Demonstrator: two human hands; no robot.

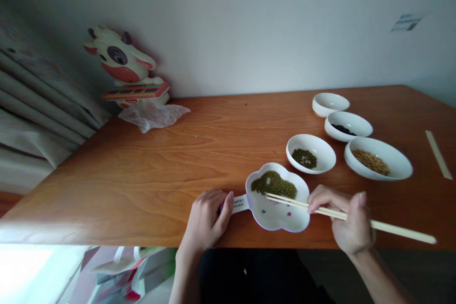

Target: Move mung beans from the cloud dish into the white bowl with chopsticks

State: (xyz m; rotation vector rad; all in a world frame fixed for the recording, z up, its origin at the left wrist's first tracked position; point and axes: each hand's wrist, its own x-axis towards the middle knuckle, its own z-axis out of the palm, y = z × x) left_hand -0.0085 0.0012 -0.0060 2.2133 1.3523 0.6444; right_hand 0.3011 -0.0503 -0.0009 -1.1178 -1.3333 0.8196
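My left hand [210,216] is closed round the handle of a flower-shaped white dish [276,221] with a purple rim. Green mung beans [274,184] lie heaped in its far half. A pair of wooden chopsticks [388,228] is held in my right hand [347,221], their tips inside the dish at the near edge of the beans. I cannot make out a bean between the tips. Just behind the dish stands a white bowl [327,159] with more mung beans [304,157] in it.
At the right are a bowl of tan beans [370,161], a bowl of black beans [343,129] and another white bowl [330,104]. A chopstick sleeve [439,154] lies near the right edge. A cow toy with a keyboard [131,69] and clear plastic [155,115] stand back left.
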